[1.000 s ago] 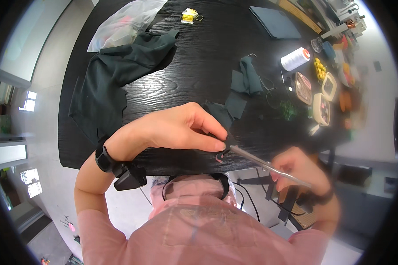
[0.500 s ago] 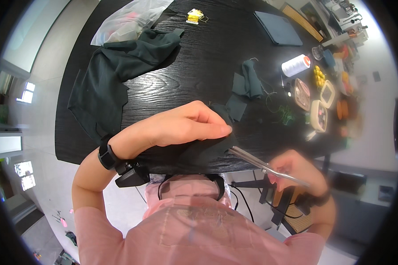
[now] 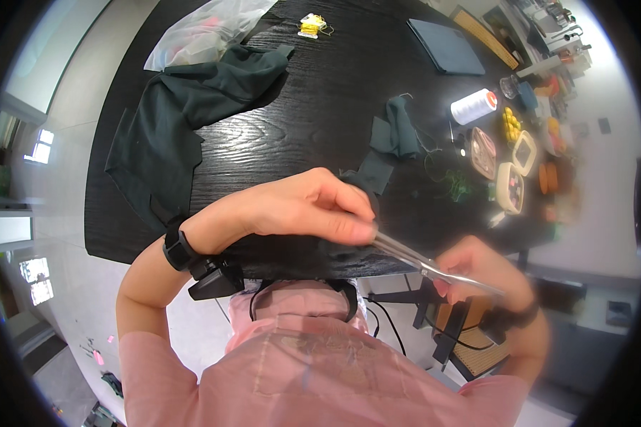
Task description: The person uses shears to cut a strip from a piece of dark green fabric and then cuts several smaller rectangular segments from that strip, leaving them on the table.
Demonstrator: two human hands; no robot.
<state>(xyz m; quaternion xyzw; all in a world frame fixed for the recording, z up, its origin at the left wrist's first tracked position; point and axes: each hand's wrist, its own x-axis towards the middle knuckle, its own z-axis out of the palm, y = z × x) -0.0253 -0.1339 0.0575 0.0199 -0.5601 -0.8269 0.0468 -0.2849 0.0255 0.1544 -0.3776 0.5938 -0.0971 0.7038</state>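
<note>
My left hand [image 3: 303,206] is pinched on a small piece of dark green fabric [image 3: 369,176] just above the near edge of the black table [image 3: 285,135]. My right hand [image 3: 484,267] holds metal scissors [image 3: 413,257], whose blades reach up to the left fingertips and the fabric there. The fabric between the fingers is mostly hidden by my left hand. A black band sits on each wrist.
A large dark green cloth [image 3: 185,114] lies at the table's left, a clear plastic bag [image 3: 206,32] behind it. A crumpled green scrap [image 3: 399,128], a white thread spool [image 3: 473,107], small trays [image 3: 509,171] and a dark tablet [image 3: 445,46] lie to the right.
My left hand with the fabric has shifted slightly right and up; the scissors stay at its fingertips. My head has tilted, so the table sits a little differently in view.
</note>
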